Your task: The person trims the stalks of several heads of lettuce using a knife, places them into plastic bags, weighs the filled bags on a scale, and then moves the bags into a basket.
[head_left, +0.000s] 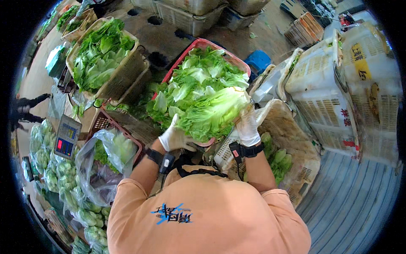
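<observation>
A large head of leafy green lettuce (218, 109) lies across the front of a red-rimmed basket (182, 55), its pale base toward the right. My right hand (248, 127), in a white glove, grips the lettuce at that base end. On the other side, my left hand (174, 136), also white-gloved, is beside the leafy tips with its thumb raised and fingers apart. Some of its fingertips are hidden below the leaves. Loose lettuce leaves (198, 70) heap up over the basket behind the head.
A pale crate (135, 55) of leaves stands at the far left. Near left are a scale display (67, 136), a clear plastic bag (91, 169) in a brown crate and bagged greens (67, 186). A tilted crate (311, 169) holds lettuces at right; stacked white crates (315, 89) stand beyond.
</observation>
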`<state>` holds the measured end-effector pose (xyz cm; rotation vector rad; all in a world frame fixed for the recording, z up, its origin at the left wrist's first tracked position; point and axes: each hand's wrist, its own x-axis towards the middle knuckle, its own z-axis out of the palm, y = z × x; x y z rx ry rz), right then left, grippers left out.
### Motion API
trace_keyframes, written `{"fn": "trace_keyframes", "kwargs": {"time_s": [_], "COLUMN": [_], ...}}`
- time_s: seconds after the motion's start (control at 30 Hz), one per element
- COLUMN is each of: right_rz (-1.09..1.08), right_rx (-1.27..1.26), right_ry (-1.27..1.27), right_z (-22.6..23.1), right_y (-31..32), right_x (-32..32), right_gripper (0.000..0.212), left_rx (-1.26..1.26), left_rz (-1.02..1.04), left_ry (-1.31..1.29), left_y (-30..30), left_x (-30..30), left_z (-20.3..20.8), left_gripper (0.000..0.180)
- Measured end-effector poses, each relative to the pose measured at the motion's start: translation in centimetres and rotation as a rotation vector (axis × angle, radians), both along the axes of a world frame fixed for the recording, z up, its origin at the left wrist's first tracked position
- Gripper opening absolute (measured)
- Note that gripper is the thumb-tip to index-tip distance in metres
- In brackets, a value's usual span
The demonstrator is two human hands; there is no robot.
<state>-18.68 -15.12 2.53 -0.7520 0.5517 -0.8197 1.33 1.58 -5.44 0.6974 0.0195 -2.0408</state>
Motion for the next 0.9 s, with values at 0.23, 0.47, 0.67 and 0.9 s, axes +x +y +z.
{"fn": "trace_keyframes", "kwargs": {"time_s": [0.23, 0.47, 0.67, 0.9], "right_rz": [0.406, 0.223, -0.055, -0.08], "right_rx": [-0.408, -0.732, -0.301, -0.515], "right_ry": [0.07, 0.804, 0.388, 0.714], "right_z": [2.7, 6.4, 4.0, -0.3], "right_y": [0.0, 3.0, 4.0, -0.4], "right_x": [0.7, 3.3, 4.9, 5.3], "right_gripper": [0.053, 0.026, 0.015, 0.013], "left_rx": [-0.059, -0.03, -0.098, -0.007], "left_rz": [0.725, 0.938, 1.009, 1.1], "left_ry": [0.106, -0.052, -0.002, -0.037], "left_y": [0.8, 3.8, 5.7, 7.3], "left_x": [0.0, 2.2, 2.0, 2.0], "left_z": [-0.6, 0.6, -0.3, -1.5], "left_gripper": [0.051, 0.043, 0.047, 0.048]}}
